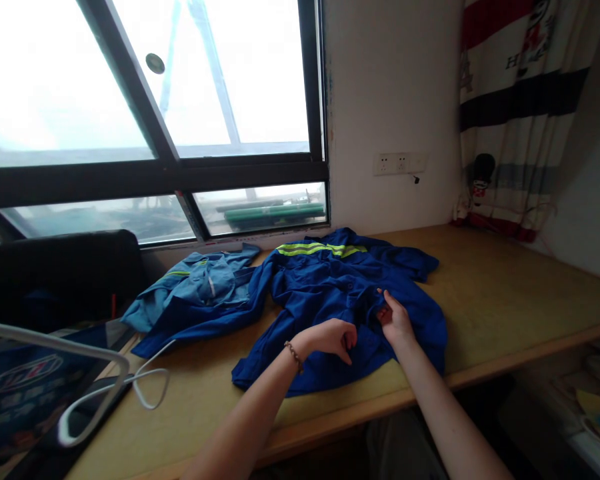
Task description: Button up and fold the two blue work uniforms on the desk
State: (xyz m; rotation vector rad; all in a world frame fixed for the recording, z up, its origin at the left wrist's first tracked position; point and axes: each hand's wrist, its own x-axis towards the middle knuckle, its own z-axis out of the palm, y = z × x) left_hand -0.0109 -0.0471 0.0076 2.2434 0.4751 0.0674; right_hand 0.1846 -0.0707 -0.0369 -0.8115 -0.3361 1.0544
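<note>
A blue work jacket (310,293) with yellow-green and grey reflective stripes lies spread and wrinkled on the table, one sleeve reaching left. Over its lower front is my left hand (333,339), wearing a beaded bracelet; its fingers are loosely bent, the thumb stands apart, and no cloth shows between them. To the right, my right hand (394,320) is beside the jacket's front opening. Its index finger is stretched out, the other fingers are partly curled near the cloth, and I see nothing held in it.
A lighter blue garment (215,280) with a yellow-green stripe lies crumpled at the left, partly under the jacket's sleeve. A white cable (150,403) loops over the left side of the yellowish wooden table (500,293). A window, wall sockets (401,163) and a patterned curtain (520,133) stand behind.
</note>
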